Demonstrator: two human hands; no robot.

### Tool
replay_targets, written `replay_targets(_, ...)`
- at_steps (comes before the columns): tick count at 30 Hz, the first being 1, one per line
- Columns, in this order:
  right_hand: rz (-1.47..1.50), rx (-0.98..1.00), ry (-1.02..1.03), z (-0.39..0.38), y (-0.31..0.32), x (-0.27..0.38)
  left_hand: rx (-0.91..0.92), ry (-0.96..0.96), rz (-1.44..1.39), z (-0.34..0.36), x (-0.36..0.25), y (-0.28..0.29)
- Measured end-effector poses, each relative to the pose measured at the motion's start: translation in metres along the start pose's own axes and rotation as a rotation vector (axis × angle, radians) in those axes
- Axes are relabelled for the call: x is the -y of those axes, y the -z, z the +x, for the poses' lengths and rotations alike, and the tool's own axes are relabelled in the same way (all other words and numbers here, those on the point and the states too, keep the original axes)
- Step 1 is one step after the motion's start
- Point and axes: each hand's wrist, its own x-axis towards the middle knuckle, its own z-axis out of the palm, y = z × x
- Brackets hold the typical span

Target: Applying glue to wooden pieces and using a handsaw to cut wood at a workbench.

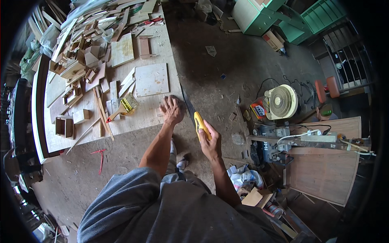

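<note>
My right hand (210, 142) is wrapped round the yellow handle of a handsaw (198, 121). The saw's dark blade (187, 100) points away from me, beside the right edge of the wooden worktable (156, 126). At that edge my left hand (173, 111) presses down, palm low and fingers spread, over a small piece of wood (159, 112). Most of that piece is hidden by the hand. Whether the blade touches the wood, I cannot tell. A square pale board (151, 79) lies just beyond my left hand. Further left rests a wide paintbrush (121, 108).
Wood scraps and small wooden boxes (65, 126) crowd the table's left and far parts. On the floor to the right stand a cream fan (283, 102) and a machine with cables (275, 142). A green cabinet (253, 23) stands far right. A red tool (99, 161) lies on the floor, left.
</note>
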Motion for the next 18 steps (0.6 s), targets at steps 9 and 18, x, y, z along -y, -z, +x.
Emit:
replay_targets(9,-0.052,0.008,-0.043,0.026,-0.013,0.012,0.054,0.033,-0.009,0.002,-0.006,0.008)
replay_targets(18,-0.041,0.038,-0.103,0.044,-0.005,0.023,0.118,0.036,0.007,-0.008,-0.008,0.014)
